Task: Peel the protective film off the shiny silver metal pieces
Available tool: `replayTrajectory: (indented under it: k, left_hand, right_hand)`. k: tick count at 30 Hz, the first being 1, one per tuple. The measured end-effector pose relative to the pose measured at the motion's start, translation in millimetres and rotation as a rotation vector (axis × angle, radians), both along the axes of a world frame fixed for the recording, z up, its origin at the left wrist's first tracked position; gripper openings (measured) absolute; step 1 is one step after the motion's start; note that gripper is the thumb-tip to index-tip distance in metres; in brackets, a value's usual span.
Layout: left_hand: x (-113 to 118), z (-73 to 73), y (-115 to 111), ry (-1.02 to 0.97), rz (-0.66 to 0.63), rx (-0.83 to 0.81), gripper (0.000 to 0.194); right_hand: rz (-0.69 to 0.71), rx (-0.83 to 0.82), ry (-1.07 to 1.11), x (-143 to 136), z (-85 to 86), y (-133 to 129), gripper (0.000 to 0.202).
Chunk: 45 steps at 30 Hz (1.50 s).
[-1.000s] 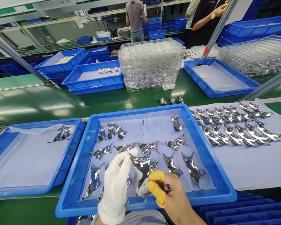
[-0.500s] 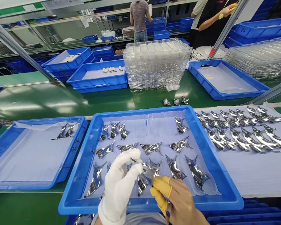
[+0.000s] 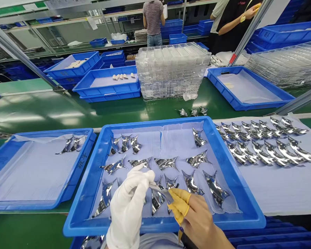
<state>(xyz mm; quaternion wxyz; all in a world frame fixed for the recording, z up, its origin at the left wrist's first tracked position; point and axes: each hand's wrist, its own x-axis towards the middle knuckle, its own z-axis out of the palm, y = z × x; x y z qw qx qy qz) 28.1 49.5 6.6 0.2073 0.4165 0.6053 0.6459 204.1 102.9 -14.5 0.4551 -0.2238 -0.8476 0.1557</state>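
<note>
My left hand (image 3: 128, 204), in a white glove, pinches one end of a curved, shiny chrome piece (image 3: 162, 191) above the blue tray. At the piece's other end is my right hand (image 3: 194, 212), its thumb and fingertips in yellow finger cots and closed on that end. A thin pen-like tool (image 3: 180, 229) with a dark blue end sticks out below the right hand's fingers. Beneath both hands, the paper-lined blue tray (image 3: 248, 221) holds several pointed chrome pieces (image 3: 216, 188) in rows. My hands hide some of them.
Left stands another blue tray (image 3: 28, 204) with a few chrome pieces. More lie in two rows on white paper (image 3: 280, 186) at right. Clear plastic trays (image 3: 172, 74) are stacked behind, near three small chrome parts (image 3: 193, 112). Two people (image 3: 153, 20) are in the background.
The chrome piece has tilted, its right end now lower. My right hand's yellow fingertips have moved up onto that end. My left hand has turned slightly, still pinching the piece.
</note>
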Motion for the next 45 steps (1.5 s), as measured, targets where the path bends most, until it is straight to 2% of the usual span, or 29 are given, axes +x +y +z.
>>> replayTrajectory:
  k: [6,8,10,13,16,20,22,27,32,36,41,45]
  left_hand:
    - [0,-5.0,-1,0.057,0.009,0.012,0.02]
    - [0,-4.7,-3,0.099,-0.027,0.038,0.025]
    - [0,-2.0,-4,0.167,-0.093,0.083,0.032]
    - [2,5.1,-7,0.307,-0.188,0.14,0.042]
    - [2,12.1,-9,0.426,-0.238,0.148,0.041]
    - [2,16.1,-10,0.51,-0.271,0.176,0.041]
    - [3,15.4,-10,0.497,-0.266,0.177,0.042]
    - [8,7.8,-8,0.353,-0.097,0.121,0.043]
    - [15,5.8,-4,0.173,-0.055,0.059,0.034]
    - [16,7.3,-4,-0.019,-0.024,0.041,0.025]
    - [7,-5.3,-11,-0.028,-0.003,-0.011,0.023]
    - [4,-9.1,-12,0.025,-0.054,0.025,0.029]
  right_hand:
    - [0.012,0.02,0.017,1,-1.2,2,0.027]
    - [0.003,-0.002,0.021,1,-3.8,2,0.028]
    - [-0.001,-0.069,0.043,0,-7.4,2,0.029]
    - [0.053,-0.268,0.092,-5,-13.7,3,0.028]
    - [0.131,-0.456,0.143,-9,-19.2,3,0.029]
    - [0.159,-0.525,0.194,-10,-20.3,3,0.029]
    - [0.15,-0.496,0.197,-8,-18.0,3,0.029]
    - [0.095,-0.28,0.169,-3,-12.1,3,0.028]
    - [0.085,-0.122,0.081,-3,-9.9,-1,0.03]
    - [0.06,-0.256,0.083,-1,-6.9,-2,0.029]
    - [-0.033,-0.539,-0.008,11,9.8,1,0.041]
    - [0.052,-0.543,-0.037,18,27.9,0,0.046]
